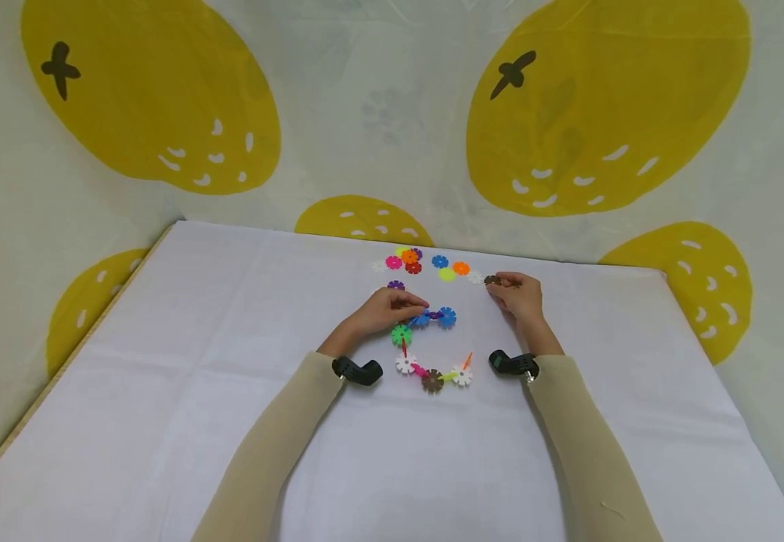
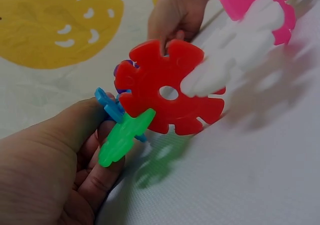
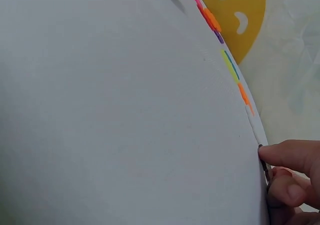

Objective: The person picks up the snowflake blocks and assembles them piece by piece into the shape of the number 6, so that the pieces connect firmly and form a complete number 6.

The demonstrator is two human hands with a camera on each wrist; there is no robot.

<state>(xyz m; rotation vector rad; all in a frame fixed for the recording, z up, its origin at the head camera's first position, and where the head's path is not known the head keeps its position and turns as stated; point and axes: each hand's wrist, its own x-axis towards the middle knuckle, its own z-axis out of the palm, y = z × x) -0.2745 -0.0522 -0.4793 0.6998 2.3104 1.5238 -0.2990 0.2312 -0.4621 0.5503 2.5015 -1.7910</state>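
Observation:
A chain of interlocking plastic flower discs curves over the table in front of me. My left hand grips its upper end by a blue disc. In the left wrist view, the thumb and fingers hold beside a green disc, and a red disc and a white disc follow along the chain. Farther right, my right hand pinches a loose brown disc at the table's back. The right wrist view shows this brown disc edge-on, partly hidden by the fingers.
Loose discs lie along the back of the white-covered table, among them a pink disc, a blue disc, an orange disc and a white disc. Behind stands a patterned cloth.

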